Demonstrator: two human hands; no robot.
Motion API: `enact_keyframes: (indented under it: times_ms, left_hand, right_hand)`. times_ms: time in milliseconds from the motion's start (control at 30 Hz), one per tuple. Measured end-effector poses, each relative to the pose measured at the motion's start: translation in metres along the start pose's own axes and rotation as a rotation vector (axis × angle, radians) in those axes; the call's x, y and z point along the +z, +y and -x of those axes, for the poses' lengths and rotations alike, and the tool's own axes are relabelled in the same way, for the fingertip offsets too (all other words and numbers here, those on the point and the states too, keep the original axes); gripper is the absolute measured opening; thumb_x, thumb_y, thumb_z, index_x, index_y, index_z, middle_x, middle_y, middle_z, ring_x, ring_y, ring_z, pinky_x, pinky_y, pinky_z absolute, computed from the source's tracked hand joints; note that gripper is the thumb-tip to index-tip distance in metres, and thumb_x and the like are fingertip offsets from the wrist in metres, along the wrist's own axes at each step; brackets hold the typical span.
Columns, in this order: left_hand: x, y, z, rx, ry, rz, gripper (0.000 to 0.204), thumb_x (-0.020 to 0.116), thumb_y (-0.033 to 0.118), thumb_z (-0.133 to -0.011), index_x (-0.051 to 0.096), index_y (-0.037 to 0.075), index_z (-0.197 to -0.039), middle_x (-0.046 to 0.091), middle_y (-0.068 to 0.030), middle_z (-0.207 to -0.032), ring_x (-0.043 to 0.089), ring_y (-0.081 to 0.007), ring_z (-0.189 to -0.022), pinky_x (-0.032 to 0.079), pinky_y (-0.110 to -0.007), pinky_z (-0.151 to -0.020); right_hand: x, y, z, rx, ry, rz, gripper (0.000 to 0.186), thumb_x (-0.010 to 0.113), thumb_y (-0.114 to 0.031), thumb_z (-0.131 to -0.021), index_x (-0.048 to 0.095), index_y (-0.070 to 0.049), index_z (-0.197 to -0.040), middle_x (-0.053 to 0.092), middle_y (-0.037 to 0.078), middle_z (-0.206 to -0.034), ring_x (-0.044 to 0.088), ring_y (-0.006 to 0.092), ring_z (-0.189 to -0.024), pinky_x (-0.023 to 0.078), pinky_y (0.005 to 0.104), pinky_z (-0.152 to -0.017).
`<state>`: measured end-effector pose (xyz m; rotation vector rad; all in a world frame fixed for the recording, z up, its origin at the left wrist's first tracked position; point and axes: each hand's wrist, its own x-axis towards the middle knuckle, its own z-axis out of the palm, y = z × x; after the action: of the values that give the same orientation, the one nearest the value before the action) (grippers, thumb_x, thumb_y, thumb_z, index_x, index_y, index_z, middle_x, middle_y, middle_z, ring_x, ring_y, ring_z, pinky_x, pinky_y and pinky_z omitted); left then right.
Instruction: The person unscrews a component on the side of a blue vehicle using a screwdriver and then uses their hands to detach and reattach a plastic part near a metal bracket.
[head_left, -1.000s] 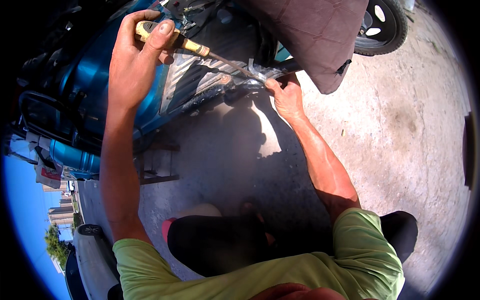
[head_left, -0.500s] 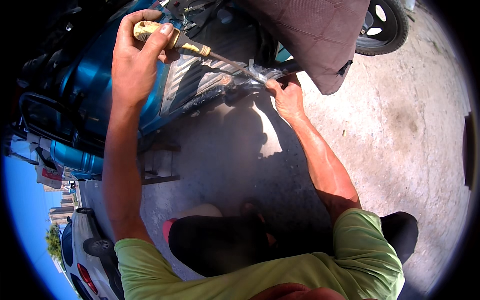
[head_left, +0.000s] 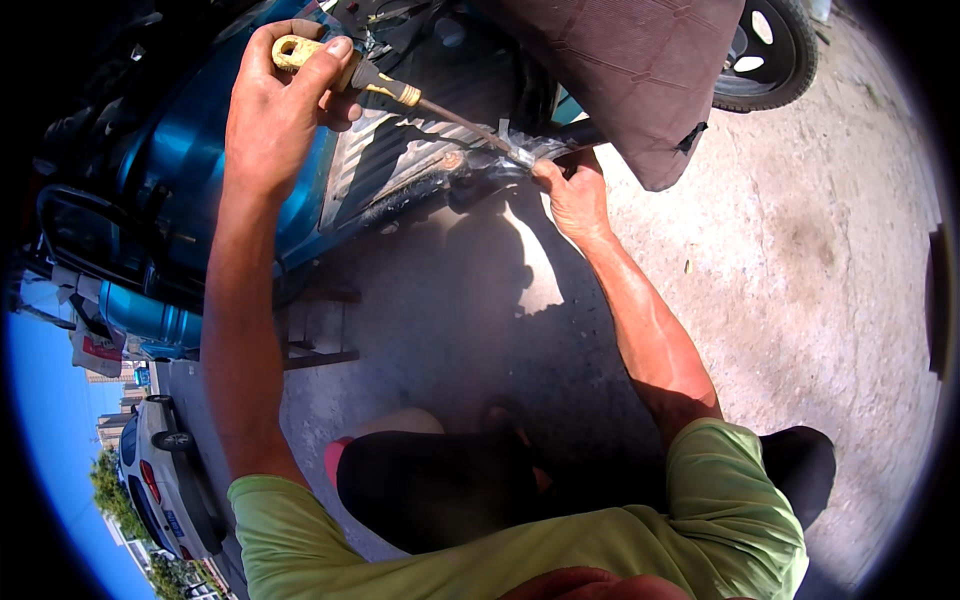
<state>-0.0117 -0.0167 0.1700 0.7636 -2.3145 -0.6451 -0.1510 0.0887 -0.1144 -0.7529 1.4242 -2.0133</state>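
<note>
My left hand (head_left: 275,125) is closed round the yellow and grey handle of a screwdriver (head_left: 392,86). Its long shaft slants down to the right, over the ribbed footboard (head_left: 375,165) of a blue vehicle. The tip end meets a small silvery metal piece (head_left: 518,153) at the footboard's edge. There my right hand (head_left: 578,198) is closed, its thumb pressed by that piece. The right fingers pass behind the vehicle's edge and under a brown quilted cover, so what they grip is partly hidden.
The brown quilted cover (head_left: 630,80) overhangs my right hand. A black wheel (head_left: 768,55) stands beyond it on concrete (head_left: 800,260). Blue bodywork (head_left: 180,170) and a black tubular bar (head_left: 95,230) are at left. A white car (head_left: 165,490) is farther off.
My left hand has turned slightly with the screwdriver handle, while the tip stays at the metal piece. My right hand has barely moved. The white car has moved farther away.
</note>
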Motion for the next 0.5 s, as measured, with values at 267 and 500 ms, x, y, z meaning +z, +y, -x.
enact_keyframes:
  times_ms: [267, 500]
  left_hand:
    - [-0.0003, 0.005, 0.0082, 0.0, 0.015, -0.006, 0.051, 0.071, 0.033, -0.094, 0.049, 0.0, -0.126, 0.068, -0.0156, -0.091, 0.07, -0.017, -0.069, 0.058, -0.028, -0.061]
    - [0.0009, 0.0041, 0.0105, 0.009, 0.032, 0.023, 0.05, 0.072, 0.032, -0.094, 0.05, -0.001, -0.125, 0.068, -0.0157, -0.092, 0.071, -0.0166, -0.069, 0.058, -0.026, -0.06]
  right_hand:
    - [-0.0012, -0.0025, 0.0005, 0.001, 0.005, 0.068, 0.069, 0.08, -0.052, -0.082, 0.056, 0.004, -0.116, 0.065, 0.007, -0.087, 0.061, 0.0139, -0.078, 0.051, 0.0285, -0.074]
    - [-0.0006, -0.0002, 0.0003, -0.046, -0.01, 0.002, 0.076, 0.079, -0.059, -0.08, 0.055, 0.004, -0.117, 0.065, 0.007, -0.09, 0.061, 0.014, -0.081, 0.051, 0.0288, -0.075]
